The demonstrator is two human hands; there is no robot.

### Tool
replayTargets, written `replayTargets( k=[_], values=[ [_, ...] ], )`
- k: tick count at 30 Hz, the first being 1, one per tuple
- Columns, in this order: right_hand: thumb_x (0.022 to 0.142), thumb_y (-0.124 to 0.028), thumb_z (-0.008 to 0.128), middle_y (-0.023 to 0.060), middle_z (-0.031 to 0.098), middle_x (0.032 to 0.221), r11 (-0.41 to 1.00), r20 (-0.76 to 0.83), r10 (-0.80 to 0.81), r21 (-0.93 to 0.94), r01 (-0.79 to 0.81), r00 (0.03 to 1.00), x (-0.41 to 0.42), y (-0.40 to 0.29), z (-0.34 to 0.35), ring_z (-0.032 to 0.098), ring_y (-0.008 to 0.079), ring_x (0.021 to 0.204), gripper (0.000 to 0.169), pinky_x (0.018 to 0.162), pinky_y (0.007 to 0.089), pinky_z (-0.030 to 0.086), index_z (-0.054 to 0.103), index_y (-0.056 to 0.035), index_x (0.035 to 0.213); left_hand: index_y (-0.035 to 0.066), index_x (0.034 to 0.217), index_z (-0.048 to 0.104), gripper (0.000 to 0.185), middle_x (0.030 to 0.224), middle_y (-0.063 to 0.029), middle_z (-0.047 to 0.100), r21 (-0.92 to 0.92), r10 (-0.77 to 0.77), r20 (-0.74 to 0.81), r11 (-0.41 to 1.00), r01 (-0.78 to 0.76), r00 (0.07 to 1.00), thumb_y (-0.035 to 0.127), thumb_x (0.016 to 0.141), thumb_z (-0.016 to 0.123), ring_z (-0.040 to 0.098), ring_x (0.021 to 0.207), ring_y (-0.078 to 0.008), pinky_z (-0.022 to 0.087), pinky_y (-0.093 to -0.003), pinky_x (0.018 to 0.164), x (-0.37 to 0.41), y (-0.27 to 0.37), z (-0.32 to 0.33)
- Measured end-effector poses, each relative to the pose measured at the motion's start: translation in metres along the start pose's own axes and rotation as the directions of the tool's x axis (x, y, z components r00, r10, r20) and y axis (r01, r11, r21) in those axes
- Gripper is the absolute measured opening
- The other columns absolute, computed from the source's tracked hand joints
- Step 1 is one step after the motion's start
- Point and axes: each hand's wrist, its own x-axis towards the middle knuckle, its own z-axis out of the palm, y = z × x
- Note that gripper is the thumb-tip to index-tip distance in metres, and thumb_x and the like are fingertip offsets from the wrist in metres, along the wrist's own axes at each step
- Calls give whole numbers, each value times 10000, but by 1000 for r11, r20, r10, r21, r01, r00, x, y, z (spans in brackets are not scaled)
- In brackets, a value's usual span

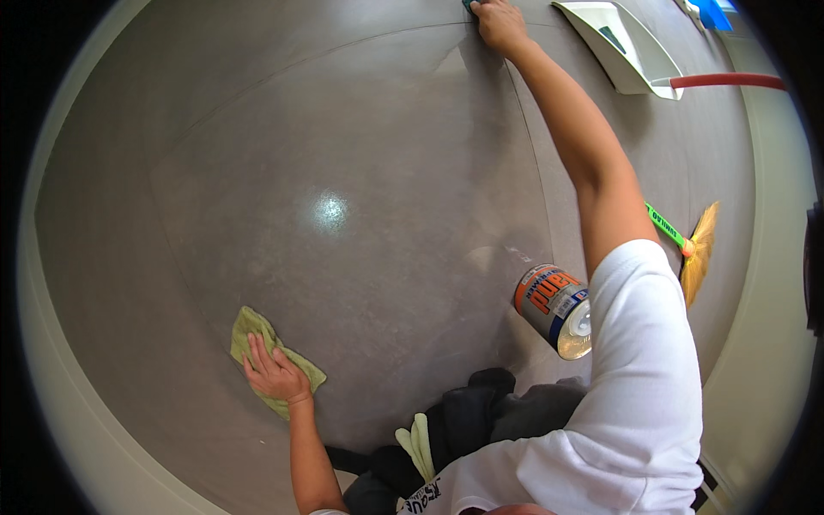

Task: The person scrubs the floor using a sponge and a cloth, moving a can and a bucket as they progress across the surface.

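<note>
My left hand point(275, 372) lies flat, fingers slightly spread, on a yellow-green cloth point(246, 328) spread on the grey floor point(360, 154). My right arm reaches far forward to the top of the view. There my right hand point(502, 26) holds a small dark teal item point(468, 6), mostly cut off by the picture's edge, so its kind is unclear. A patch of floor just below that hand looks shiny. Beside my right upper arm stands a metal primer can point(550, 302) with an orange, grey and blue label, partly covered by my sleeve.
A white dustpan point(634, 48) with a red handle point(727, 80) lies at upper right, a dark green piece point(611, 38) inside. A straw broom point(700, 257) with a green handle is at right. A blue object point(711, 14) sits top right. Pale cloth point(421, 444) hangs at my waist.
</note>
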Motion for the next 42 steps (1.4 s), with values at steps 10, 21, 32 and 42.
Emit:
replayTargets(
  k=[10,21,32,42],
  values=[
    [778,-88,443,142,537,894,991,50,-122,68,119,991,-4,16,-16,510,318,930,161,771,384,424,594,-50,821,47,1117,540,319,1187,-59,537,-68,39,9,997,-38,999,229,921,365,512,1027,-259,354,-408,921,2,-3,4],
    [730,-78,457,135,548,894,984,158,-149,-71,162,976,8,23,-19,516,313,911,155,778,378,430,591,-42,798,22,1090,553,319,1167,-70,548,-94,37,14,995,-36,999,220,922,367,502,1034,-258,362,-409,921,6,-1,3],
    [738,-44,452,84,540,995,935,106,-343,-60,350,933,-30,-58,-24,511,268,969,223,823,359,429,575,-53,924,79,1113,558,313,1187,-13,538,-52,13,-7,999,-14,1000,243,918,377,488,1024,-262,380,-396,896,-1,-5,0],
    [775,-104,460,76,543,998,983,150,-152,-82,166,977,-43,-54,-42,522,261,959,158,760,389,441,586,-46,849,147,1166,534,319,1225,57,507,27,-20,7,999,19,1000,266,908,389,463,1051,-257,383,-374,874,-3,-2,3]
  ],
)
